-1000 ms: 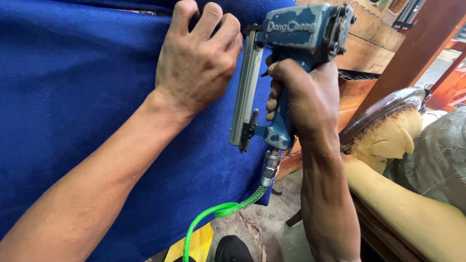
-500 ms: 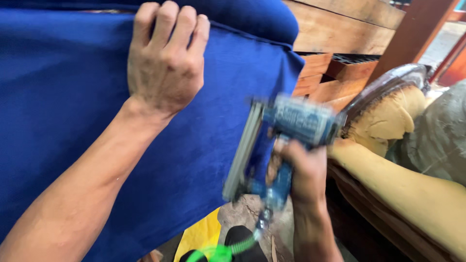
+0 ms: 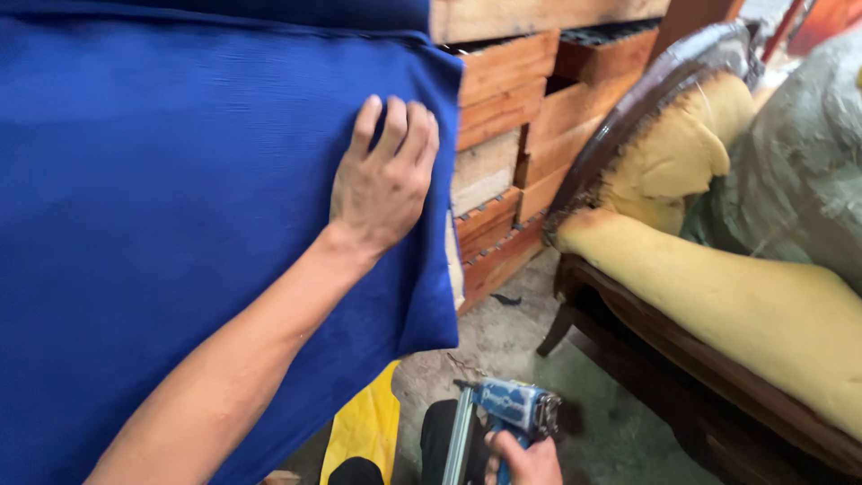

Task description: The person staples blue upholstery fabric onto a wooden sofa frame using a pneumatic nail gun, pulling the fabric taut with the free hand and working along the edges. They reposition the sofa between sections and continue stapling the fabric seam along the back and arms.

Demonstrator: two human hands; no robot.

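Your left hand [image 3: 384,184] lies flat with fingers spread on the blue fabric [image 3: 180,224], pinning it taut by its right edge, while your right hand [image 3: 525,460], low and near, wraps the blue staple gun [image 3: 503,413].

I see my left hand [image 3: 382,184] bare, with no glove and no ring on the fingers that show. The forearm behind it is also bare, no sleeve, no watch, no band at the wrist. Of my right hand [image 3: 525,460] only a small part shows at the bottom edge, bare too.
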